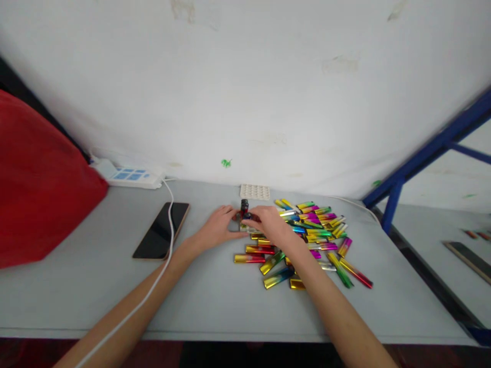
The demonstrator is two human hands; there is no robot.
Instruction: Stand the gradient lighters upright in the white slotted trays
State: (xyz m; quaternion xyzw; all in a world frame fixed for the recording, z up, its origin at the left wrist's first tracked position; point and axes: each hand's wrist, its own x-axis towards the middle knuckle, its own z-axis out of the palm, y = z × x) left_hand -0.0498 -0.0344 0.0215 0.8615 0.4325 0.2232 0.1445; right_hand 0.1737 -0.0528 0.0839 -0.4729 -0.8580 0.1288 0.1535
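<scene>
My left hand [218,226] is curved round the left side of a small pale tray [244,228], thumb at its near edge and fingers at its far side. A dark-topped red lighter [244,206] stands upright there, between my hands. My right hand [267,221] has its fingers closed on another dark-topped lighter [247,216] low at the tray; its body is mostly hidden. Under and beside my right forearm lies a loose pile of shiny lighters [318,232] in gold, red, green, blue, purple and silver.
A white tray with rows of holes [255,191] lies by the wall. To the left are a black phone [159,232], a white cable [171,225] crossing my left forearm, a power strip [134,176] and a red bag [42,189]. A blue metal frame [429,138] borders the right.
</scene>
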